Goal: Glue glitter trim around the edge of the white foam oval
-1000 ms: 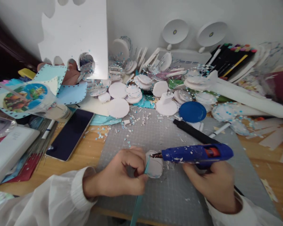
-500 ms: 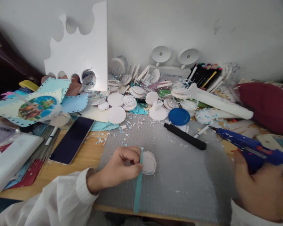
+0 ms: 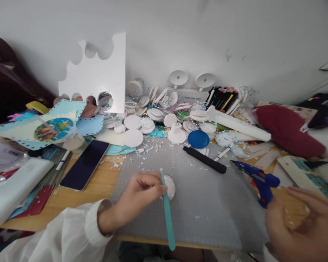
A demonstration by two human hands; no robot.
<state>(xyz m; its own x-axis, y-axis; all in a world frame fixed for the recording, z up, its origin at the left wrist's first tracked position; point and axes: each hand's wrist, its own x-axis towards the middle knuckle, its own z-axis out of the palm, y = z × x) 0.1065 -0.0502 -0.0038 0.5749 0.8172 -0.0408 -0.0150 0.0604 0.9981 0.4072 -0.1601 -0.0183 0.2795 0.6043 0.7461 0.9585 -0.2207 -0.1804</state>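
My left hand (image 3: 142, 193) pinches slim teal tweezers (image 3: 168, 214), their narrow end pointing away from me with a tiny pale-blue bit at the tip. Partly behind the fingers and tweezers, a small white disc with a ridged rim (image 3: 170, 187) lies on the grey mat (image 3: 207, 207). At the lower right my right hand (image 3: 303, 225) is blurred, its thumb and fingers apart, nothing held. Just beyond its thumb, a blue glue gun (image 3: 258, 176) lies with its nozzle toward the mat's right side.
A phone (image 3: 84, 165) lies left of the mat. A black pen-shaped tool (image 3: 205, 160) and a blue disc (image 3: 198, 139) sit at the mat's far side, before piled white discs (image 3: 132, 122). A power strip (image 3: 303, 174) and maroon cap (image 3: 287, 127) stand right.
My right hand has let go of the glue gun and drawn back toward me. The tweezers' wide end has swung to the right. The camera view has shifted.
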